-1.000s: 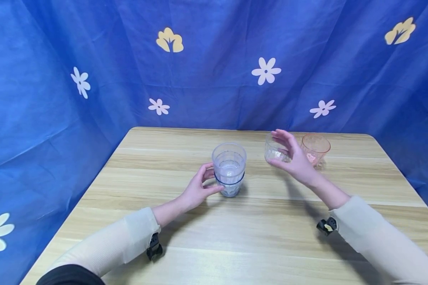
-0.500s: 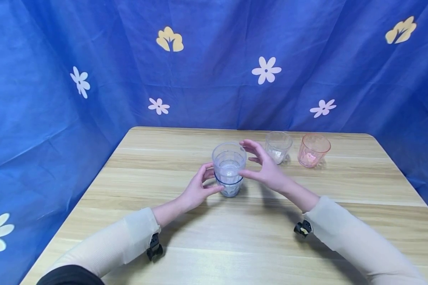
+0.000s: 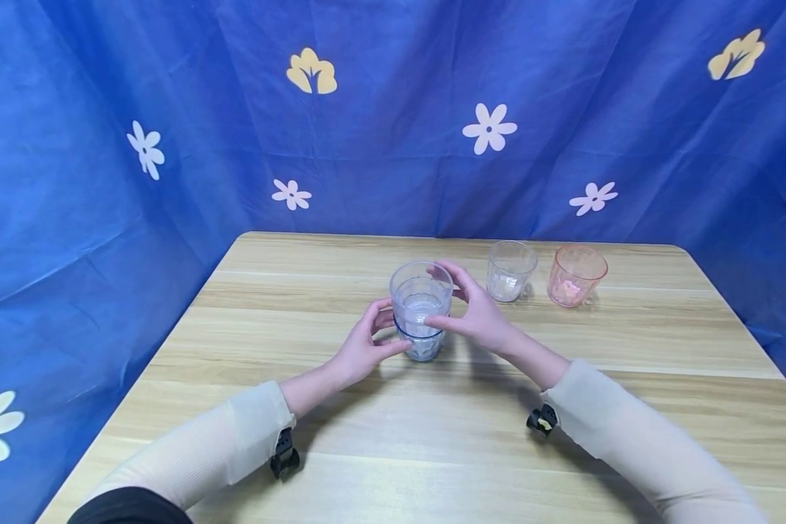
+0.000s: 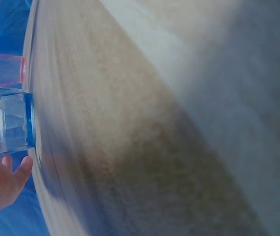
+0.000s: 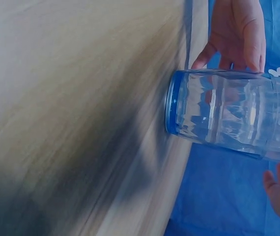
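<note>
Since earlier frame, right hand [image 3: 474, 314] gone from clear cup [image 3: 510, 270] to stacked cups [image 3: 421, 309] mid-table, fingers curled on upper cup; left hand [image 3: 360, 349] clamps blue lower cup

Left wrist: blue base [image 4: 12, 120] planted on table [image 4: 145, 147]

Right wrist: grip looks loose; best pinch high, lift straight, brace base

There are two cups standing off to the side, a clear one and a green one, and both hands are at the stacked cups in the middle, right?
Not quite. The head view shows the cup beside the clear cup is pink, not green. The rest holds: the left hand and right hand are both at the stacked cups in the middle of the table.
</note>
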The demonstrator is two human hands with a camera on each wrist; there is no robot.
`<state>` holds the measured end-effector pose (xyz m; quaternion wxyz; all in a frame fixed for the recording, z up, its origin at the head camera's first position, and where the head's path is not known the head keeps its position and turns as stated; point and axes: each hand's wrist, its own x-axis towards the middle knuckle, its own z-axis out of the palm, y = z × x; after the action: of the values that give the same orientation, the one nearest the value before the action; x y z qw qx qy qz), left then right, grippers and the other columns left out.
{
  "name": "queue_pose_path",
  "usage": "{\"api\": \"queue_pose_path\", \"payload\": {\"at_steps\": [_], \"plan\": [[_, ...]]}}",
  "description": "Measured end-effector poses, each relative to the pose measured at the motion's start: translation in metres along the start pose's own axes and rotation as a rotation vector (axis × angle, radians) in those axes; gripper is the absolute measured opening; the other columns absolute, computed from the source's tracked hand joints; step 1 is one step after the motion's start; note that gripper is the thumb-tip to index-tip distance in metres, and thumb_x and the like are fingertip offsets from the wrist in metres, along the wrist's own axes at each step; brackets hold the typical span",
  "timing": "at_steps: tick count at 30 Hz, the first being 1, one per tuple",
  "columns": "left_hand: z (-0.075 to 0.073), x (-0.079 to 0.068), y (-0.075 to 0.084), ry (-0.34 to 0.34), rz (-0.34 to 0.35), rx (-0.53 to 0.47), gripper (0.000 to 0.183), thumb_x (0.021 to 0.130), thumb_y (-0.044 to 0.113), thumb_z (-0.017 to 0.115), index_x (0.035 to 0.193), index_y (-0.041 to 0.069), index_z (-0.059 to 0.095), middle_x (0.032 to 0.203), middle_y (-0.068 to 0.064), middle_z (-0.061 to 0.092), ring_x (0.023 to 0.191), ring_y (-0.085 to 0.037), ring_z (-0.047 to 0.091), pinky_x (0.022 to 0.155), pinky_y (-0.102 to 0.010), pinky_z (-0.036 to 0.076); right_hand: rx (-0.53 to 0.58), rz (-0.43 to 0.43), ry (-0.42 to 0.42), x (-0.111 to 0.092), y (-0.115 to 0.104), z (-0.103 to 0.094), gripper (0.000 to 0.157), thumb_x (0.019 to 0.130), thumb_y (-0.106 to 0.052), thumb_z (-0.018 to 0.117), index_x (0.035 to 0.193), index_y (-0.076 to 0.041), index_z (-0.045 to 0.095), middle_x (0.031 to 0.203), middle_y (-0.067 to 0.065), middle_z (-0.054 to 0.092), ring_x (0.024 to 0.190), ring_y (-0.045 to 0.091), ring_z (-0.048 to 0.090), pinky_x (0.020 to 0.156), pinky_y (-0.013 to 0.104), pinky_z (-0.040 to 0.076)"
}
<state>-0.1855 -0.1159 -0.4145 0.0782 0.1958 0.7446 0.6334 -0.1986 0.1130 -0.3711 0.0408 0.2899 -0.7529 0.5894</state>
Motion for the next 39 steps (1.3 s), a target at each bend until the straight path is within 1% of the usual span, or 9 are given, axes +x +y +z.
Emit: {"api": "queue_pose_path", "payload": {"at_steps": [5, 11, 15, 20, 24, 28, 39], "plan": [[0.0000, -0.0001, 0.0007, 0.001, -0.006, 0.006, 0.067, 0.084, -0.006, 0.071, 0.140, 0.001, 0.035, 0.134, -0.024, 0.052, 0.126, -0.038, 0.046, 0.099, -0.047, 0.048, 0.005, 0.004, 0.008, 0.0013, 0.0012, 0.0011, 0.082, 0.075, 0.000, 0.080, 0.145, -0.002, 0.037, 0.143, 0.016, 0.047, 0.132, 0.026, 0.043, 0.107, 0.049, 0.037], [-0.0002, -0.0006, 0.0013, 0.002, -0.007, 0.004, 0.067, 0.084, -0.006, 0.071, 0.140, 0.000, 0.034, 0.134, -0.025, 0.051, 0.126, -0.038, 0.046, 0.100, -0.047, 0.047, 0.032, -0.018, 0.030, 0.0024, 0.0034, 0.0027, 0.081, 0.073, 0.004, 0.080, 0.143, 0.001, 0.040, 0.140, 0.018, 0.050, 0.131, 0.027, 0.044, 0.110, 0.049, 0.034], [-0.0001, -0.0007, 0.0011, 0.004, -0.015, 0.007, 0.067, 0.084, -0.005, 0.071, 0.140, 0.001, 0.034, 0.134, -0.025, 0.051, 0.126, -0.038, 0.046, 0.099, -0.046, 0.048, 0.047, -0.036, 0.040, 0.0026, 0.0051, 0.0033, 0.080, 0.072, 0.007, 0.079, 0.142, 0.003, 0.040, 0.138, 0.020, 0.050, 0.131, 0.028, 0.044, 0.112, 0.046, 0.032], [0.0004, -0.0001, 0.0006, 0.004, -0.020, 0.009, 0.067, 0.084, -0.005, 0.071, 0.140, 0.001, 0.035, 0.134, -0.024, 0.052, 0.127, -0.038, 0.046, 0.099, -0.045, 0.048, 0.014, -0.051, 0.048, 0.0020, 0.0069, 0.0026, 0.078, 0.074, 0.003, 0.080, 0.141, 0.003, 0.041, 0.137, 0.020, 0.051, 0.130, 0.029, 0.045, 0.114, 0.039, 0.029], [0.0009, 0.0002, 0.0008, 0.005, -0.019, 0.007, 0.067, 0.084, -0.005, 0.072, 0.140, 0.002, 0.035, 0.134, -0.024, 0.052, 0.126, -0.037, 0.046, 0.098, -0.045, 0.049, -0.014, -0.065, 0.048, 0.0018, 0.0074, 0.0019, 0.078, 0.074, 0.001, 0.081, 0.141, 0.003, 0.041, 0.136, 0.020, 0.052, 0.129, 0.029, 0.046, 0.114, 0.040, 0.029], [0.0014, -0.0002, 0.0016, 0.005, -0.013, 0.008, 0.067, 0.084, -0.005, 0.072, 0.140, 0.002, 0.035, 0.133, -0.024, 0.052, 0.126, -0.038, 0.046, 0.098, -0.044, 0.049, -0.032, -0.072, 0.048, 0.0018, 0.0081, 0.0015, 0.079, 0.073, 0.002, 0.081, 0.141, 0.003, 0.041, 0.136, 0.019, 0.053, 0.129, 0.028, 0.046, 0.114, 0.041, 0.030], [0.0020, -0.0003, 0.0009, 0.008, -0.005, 0.014, 0.067, 0.084, -0.005, 0.072, 0.139, 0.001, 0.035, 0.133, -0.024, 0.052, 0.125, -0.038, 0.047, 0.098, -0.045, 0.049, -0.041, -0.079, 0.038, 0.0012, 0.0089, -0.0005, 0.078, 0.074, 0.001, 0.080, 0.140, 0.004, 0.041, 0.135, 0.020, 0.054, 0.129, 0.029, 0.046, 0.114, 0.039, 0.029]]}}
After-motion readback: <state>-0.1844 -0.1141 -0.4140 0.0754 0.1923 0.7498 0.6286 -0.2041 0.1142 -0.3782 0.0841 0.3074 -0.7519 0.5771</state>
